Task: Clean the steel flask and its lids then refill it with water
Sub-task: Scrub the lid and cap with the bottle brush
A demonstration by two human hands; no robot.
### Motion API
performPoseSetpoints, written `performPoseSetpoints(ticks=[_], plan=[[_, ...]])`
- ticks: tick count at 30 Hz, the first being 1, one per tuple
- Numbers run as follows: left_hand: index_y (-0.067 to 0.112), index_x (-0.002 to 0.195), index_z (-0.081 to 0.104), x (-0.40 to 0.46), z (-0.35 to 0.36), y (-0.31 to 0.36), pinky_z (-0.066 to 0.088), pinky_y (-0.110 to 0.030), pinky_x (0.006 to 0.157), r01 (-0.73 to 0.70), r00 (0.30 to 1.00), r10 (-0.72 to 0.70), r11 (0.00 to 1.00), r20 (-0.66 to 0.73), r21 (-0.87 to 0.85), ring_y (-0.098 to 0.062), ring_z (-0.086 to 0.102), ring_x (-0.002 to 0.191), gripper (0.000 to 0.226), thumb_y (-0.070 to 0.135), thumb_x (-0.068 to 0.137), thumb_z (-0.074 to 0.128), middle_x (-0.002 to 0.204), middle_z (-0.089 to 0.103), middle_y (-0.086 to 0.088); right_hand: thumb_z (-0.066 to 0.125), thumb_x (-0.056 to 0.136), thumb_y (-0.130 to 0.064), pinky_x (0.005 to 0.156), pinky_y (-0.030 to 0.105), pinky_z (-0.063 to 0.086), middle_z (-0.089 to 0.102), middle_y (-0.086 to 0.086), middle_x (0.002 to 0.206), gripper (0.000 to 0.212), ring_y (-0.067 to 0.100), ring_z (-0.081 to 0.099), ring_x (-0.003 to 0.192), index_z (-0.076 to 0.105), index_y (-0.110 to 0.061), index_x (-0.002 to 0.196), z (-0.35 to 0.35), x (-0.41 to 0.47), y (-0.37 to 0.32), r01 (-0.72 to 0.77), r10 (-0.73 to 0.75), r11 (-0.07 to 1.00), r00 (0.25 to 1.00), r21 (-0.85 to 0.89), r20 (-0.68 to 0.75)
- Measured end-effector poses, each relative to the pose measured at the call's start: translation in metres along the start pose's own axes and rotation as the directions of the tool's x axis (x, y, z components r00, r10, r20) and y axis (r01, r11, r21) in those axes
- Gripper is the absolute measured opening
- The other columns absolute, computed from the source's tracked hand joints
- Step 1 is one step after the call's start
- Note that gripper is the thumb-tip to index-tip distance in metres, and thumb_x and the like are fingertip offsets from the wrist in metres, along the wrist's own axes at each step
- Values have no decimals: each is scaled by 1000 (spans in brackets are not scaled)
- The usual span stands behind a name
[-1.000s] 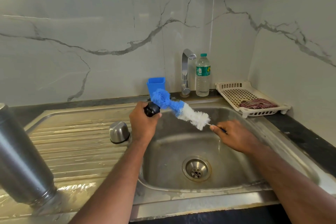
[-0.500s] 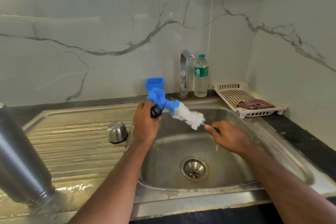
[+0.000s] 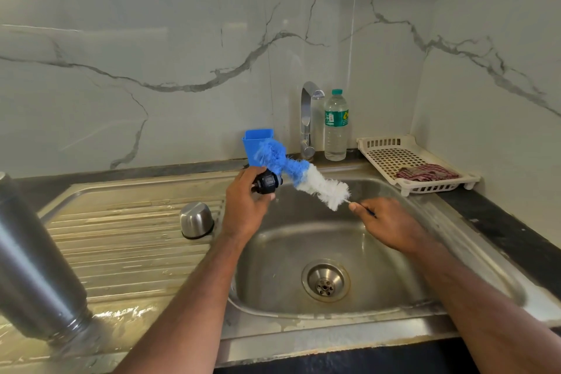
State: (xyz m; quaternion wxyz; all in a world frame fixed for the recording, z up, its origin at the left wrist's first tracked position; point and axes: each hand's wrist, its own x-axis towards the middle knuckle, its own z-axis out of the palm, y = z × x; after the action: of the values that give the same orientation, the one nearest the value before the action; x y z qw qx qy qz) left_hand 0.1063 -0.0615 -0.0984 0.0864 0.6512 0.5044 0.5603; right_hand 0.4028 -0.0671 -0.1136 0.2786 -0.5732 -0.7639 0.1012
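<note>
My left hand (image 3: 244,206) grips a small black inner lid (image 3: 266,181) above the left rim of the sink basin (image 3: 379,282). My right hand (image 3: 384,223) pinches the thin handle of a blue-and-white bottle brush (image 3: 299,174), whose blue bristles press against the lid. The steel flask (image 3: 36,267) stands upside down on the drainboard at the far left, its mouth on the wet metal. A steel cup lid (image 3: 195,220) sits upside down on the drainboard beside my left wrist.
A curved tap (image 3: 307,118) rises behind the basin, with a plastic water bottle (image 3: 335,126) next to it. A blue plastic cup (image 3: 258,143) stands behind the brush. A cream drying tray (image 3: 391,158) holding a red cloth (image 3: 426,173) sits at the right.
The brush has shifted a little against the black lid, its blue end sliding up and over it. Both hands stay over the basin.
</note>
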Motion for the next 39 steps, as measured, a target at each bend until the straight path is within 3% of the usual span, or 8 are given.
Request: performPoseSetpoints(ticks=[4, 7, 10, 13, 19, 24, 29, 39], plan=[[24, 126, 63, -2, -4, 0, 55, -28, 94, 314, 946, -262, 886, 192, -342, -14, 68, 113, 58, -4, 79, 81, 123, 70, 4, 51, 103, -44, 54, 31, 26, 35, -6, 50, 55, 10, 32, 46, 35, -20, 55, -7, -2, -1, -46, 45, 994, 999, 99, 21], [14, 130, 61, -3, -5, 3, 55, -39, 100, 451, 890, -353, 591, 287, -669, -26, 68, 119, 53, -3, 82, 75, 127, 70, -7, 50, 103, -44, 56, 31, 27, 32, -5, 52, 54, 10, 30, 48, 34, -21, 57, -4, -1, -3, -55, 47, 983, 997, 176, 53], [7, 133, 56, 0, -7, 6, 60, -38, 94, 449, 850, -419, 255, 321, -856, -35, 69, 115, 49, 7, 86, 68, 128, 68, -18, 51, 103, -44, 55, 30, 26, 32, -5, 53, 54, 8, 28, 47, 34, -21, 57, -2, 0, -3, -52, 41, 982, 997, 180, 63], [2, 133, 54, 3, -9, 10, 62, -33, 85, 469, 796, -492, 133, 353, -873, -32, 73, 106, 38, 17, 99, 60, 127, 66, -25, 51, 103, -43, 54, 30, 26, 31, -6, 51, 54, 6, 27, 45, 35, -20, 57, -1, -1, -1, -19, 11, 986, 999, 163, 53], [0, 125, 58, 5, -11, 13, 63, -28, 66, 570, 659, -642, 87, 392, -817, -29, 77, 83, 44, 38, 104, 53, 91, 75, -23, 50, 100, -51, 54, 35, 34, 39, -5, 49, 56, 11, 37, 46, 42, -17, 56, 1, -1, 1, 32, -33, 997, 999, 71, 18], [0, 127, 59, 2, -1, 20, 59, -24, 54, 657, 599, -687, 128, 411, -743, -25, 76, 69, 43, 35, 103, 57, 101, 70, -24, 46, 101, -53, 55, 39, 44, 46, -3, 52, 54, 15, 47, 51, 44, -19, 59, 7, 2, -14, 72, -73, 997, 997, -29, -23], [0, 132, 57, 10, -17, 11, 58, -21, 52, 636, 579, -736, 138, 351, -760, -19, 71, 65, 48, 38, 102, 58, 103, 66, -23, 47, 101, -51, 56, 34, 38, 51, 2, 55, 54, 16, 49, 52, 48, -18, 59, -8, -4, 6, 21, -21, 999, 1000, -40, -6], [2, 127, 60, 7, -18, 11, 55, -21, 46, 728, 533, -760, 189, 372, -659, -17, 71, 54, 45, 38, 100, 62, 95, 67, -23, 50, 101, -50, 56, 34, 34, 44, 0, 53, 54, 14, 43, 50, 42, -17, 58, -4, -4, 1, 50, -50, 999, 998, -4, 23]])
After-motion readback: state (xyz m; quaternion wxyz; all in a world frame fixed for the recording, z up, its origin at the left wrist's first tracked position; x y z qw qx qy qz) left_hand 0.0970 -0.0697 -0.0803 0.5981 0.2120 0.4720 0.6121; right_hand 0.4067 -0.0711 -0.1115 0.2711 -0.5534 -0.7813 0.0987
